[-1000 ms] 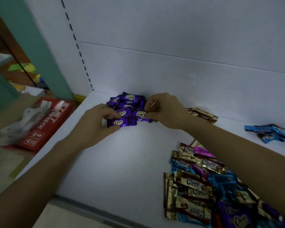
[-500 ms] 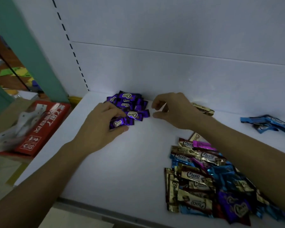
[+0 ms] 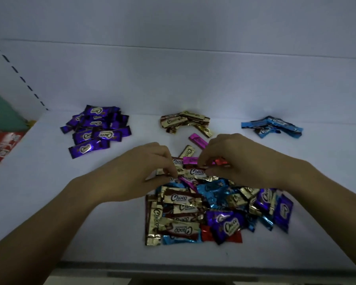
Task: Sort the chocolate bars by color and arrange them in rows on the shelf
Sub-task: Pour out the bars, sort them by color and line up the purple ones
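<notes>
One head-worn wide-angle view — looking forward and down, close over the white shelf (image 3: 39, 171).

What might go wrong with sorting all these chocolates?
The pink bar lies close to the gold pile, so it may get mixed in. The left hand and right hand dig in the mixed heap, which reaches near the shelf front edge; bars might get pushed off.
</notes>
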Motion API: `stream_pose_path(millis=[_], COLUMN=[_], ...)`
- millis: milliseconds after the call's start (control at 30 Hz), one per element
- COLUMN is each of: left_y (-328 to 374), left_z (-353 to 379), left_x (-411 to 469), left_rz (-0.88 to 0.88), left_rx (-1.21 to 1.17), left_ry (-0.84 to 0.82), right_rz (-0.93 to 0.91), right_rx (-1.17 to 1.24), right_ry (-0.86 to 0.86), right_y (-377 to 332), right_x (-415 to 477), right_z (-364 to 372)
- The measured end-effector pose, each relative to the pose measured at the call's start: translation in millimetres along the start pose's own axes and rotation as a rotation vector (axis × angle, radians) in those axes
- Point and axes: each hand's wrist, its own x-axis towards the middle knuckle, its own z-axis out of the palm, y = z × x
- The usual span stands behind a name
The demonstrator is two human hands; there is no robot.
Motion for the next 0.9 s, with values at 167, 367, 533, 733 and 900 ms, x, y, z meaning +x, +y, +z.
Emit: stream_pose_path(millis=[167, 367, 533, 733, 900], left_y=[-2.2, -6.5, -7.0, -8.7, -8.9], left_z=[12.9, 17.1, 16.9, 15.1, 16.7], left_x=[5.9, -6.3, -3.5, -3.5, -3.2], left_rz=[-0.011, -0.077, -0.101, -0.034, -0.029], left_rx=[-0.009, -0.05, -0.033, 0.059, 0.048], left_ry=[-0.023, 0.002, 0.044, 0.095, 0.172], right_rz=[-0.045, -0.022, -0.018, -0.04, -0.008], right_rx=[0.069, 0.067, 0.069, 0.169, 0.354], right_ry=[-0.045, -0.059, -0.036, -0.001, 0.063], right_y=[11.9, 14.9, 16.2, 16.8, 16.2], right_x=[-16.4, -24.3, -25.8, -24.7, -23.3], right_z=[1.5, 18.2, 24.1, 29.1, 29.8])
